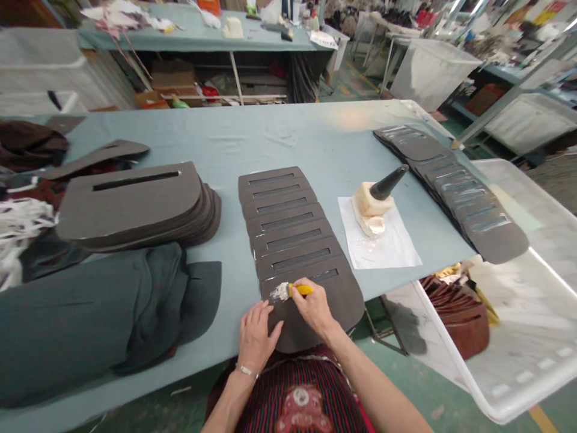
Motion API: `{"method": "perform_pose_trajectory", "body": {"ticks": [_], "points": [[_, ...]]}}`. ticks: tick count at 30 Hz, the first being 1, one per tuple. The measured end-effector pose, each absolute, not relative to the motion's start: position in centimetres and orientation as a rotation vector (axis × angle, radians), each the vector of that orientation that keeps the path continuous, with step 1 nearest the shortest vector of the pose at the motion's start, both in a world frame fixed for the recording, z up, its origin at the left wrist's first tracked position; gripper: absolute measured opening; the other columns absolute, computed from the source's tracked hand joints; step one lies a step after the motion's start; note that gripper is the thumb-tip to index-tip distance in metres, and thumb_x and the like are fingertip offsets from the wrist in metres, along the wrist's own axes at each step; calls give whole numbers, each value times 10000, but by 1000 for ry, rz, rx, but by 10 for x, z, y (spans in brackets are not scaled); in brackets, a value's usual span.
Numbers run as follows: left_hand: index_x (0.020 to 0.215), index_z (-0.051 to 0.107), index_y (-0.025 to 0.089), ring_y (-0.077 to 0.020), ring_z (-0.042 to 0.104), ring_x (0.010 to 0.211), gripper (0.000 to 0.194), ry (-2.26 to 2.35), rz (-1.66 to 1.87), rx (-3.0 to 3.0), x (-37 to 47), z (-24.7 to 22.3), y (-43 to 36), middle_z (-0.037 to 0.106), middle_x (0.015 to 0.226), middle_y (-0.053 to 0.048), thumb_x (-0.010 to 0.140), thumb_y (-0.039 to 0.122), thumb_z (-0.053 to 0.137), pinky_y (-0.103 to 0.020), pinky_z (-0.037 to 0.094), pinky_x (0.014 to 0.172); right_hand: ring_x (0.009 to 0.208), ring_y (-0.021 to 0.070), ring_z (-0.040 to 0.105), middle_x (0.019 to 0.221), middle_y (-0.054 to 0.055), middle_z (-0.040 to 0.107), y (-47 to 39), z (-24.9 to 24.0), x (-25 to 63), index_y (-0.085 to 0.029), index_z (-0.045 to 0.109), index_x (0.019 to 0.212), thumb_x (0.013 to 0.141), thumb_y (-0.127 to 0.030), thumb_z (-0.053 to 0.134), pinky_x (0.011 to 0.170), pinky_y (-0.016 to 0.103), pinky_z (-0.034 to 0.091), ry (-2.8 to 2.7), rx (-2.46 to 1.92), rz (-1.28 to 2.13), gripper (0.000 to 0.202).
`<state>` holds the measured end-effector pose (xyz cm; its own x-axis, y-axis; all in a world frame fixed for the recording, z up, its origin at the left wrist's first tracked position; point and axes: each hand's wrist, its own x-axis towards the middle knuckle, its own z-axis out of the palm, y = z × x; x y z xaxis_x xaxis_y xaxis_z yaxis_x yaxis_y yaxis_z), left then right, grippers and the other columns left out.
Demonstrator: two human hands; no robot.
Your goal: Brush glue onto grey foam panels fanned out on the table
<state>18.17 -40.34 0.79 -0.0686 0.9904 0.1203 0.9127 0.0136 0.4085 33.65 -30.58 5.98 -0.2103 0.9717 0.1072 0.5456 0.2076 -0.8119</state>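
My right hand (314,307) is closed around a small yellow-handled brush (301,290). Its whitish bristles touch the nearest of several overlapping dark grey slotted panels (293,240), just left of that panel's slot. With fingers stretched out, my left hand (258,334) lies flat on the left edge of the same panel. To the right, a cream-coloured container (373,207) with a black cone-shaped spout rests on a white paper sheet (385,255), with pale, thick paste at its foot.
A stack of grey slotted panels (130,201) and folded dark green fabric (90,319) lie at the left. More overlapping panels, glossy around their slots (451,180), reach the table's right edge. Beyond it stands a white bin (505,385) holding brown pieces (466,328).
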Motion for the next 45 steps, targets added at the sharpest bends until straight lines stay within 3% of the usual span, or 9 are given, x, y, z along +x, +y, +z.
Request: {"method": "perform_pose_trajectory", "body": {"ticks": [5,9,17,24,28,34,45], "points": [[1094,559,199,-257,474,1188,299,2092,583,1977,182,8,-403,576,1215,-113,837,349,528,-399,360,967,587,139,545,686,24,636,-270,63,431,-189,633,782,866,-372,470,583,236,384,-1759,-1764,516,259],[1092,558,192,-261,474,1189,300,2099,586,1974,183,8,-403,575,1212,-120,837,345,521,-402,361,969,656,154,563,745,43,642,-269,73,435,-193,623,781,876,-325,461,641,251,390,-1803,-1793,340,230],[1114,543,193,-266,481,1186,324,2084,562,1981,184,6,-403,569,1221,-125,836,357,516,-408,367,967,767,140,589,835,31,648,-314,64,317,-226,617,880,902,-256,465,721,225,429,-2016,-1301,724,156],[1084,554,203,-268,487,1169,304,2101,580,1969,186,9,-403,574,1211,-121,835,373,522,-407,368,955,696,138,552,756,45,604,-296,72,366,-199,597,807,893,-213,446,644,214,375,-1951,-1709,325,174],[1073,559,204,-266,499,1153,299,2095,586,1973,186,7,-402,580,1203,-119,830,375,529,-402,372,944,706,132,564,786,36,625,-298,72,376,-212,613,859,890,-239,453,649,207,385,-2121,-1430,471,165],[1060,552,209,-266,502,1148,293,2103,577,1986,186,7,-401,582,1197,-111,824,382,536,-399,379,927,690,134,563,771,39,623,-266,62,441,-192,608,800,902,-290,443,678,226,387,-1860,-1721,308,217],[1063,538,200,-256,509,1134,309,2124,519,2013,188,6,-400,577,1198,-109,820,391,544,-387,383,922,719,137,578,784,44,630,-271,60,449,-196,618,808,900,-290,455,700,229,409,-1936,-1601,424,209]]}}
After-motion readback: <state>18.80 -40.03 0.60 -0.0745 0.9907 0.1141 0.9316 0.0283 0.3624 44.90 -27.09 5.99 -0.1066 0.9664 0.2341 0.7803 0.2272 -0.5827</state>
